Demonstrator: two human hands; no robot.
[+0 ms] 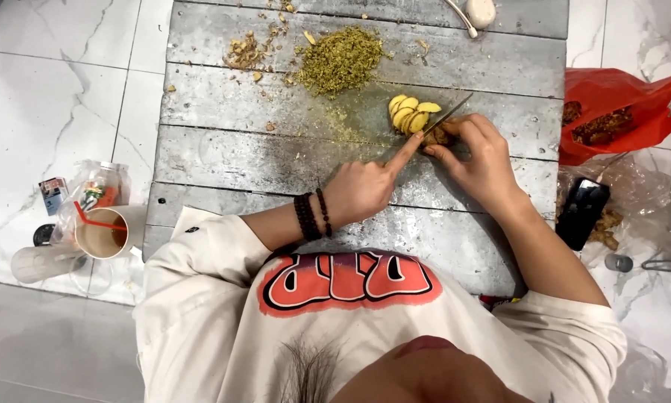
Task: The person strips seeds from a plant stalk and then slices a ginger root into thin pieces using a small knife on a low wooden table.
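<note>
Head view showed the left hand (365, 188) closed around one knife (446, 116), forefinger stretched along it. The right hand (481, 160) pinched one ginger piece (440, 136) on the grey worktop (223, 157), beside about six yellow slices (410, 116). One green minced heap (340, 58) lay beyond.

Single view only: a head-worn camera looks steeply down from above the person's own chest onto a grey plank board (276, 157) laid on a white marble floor (44, 97). It sits close, with the board's far edge cut off at the top. The floor shows left and right.
</note>
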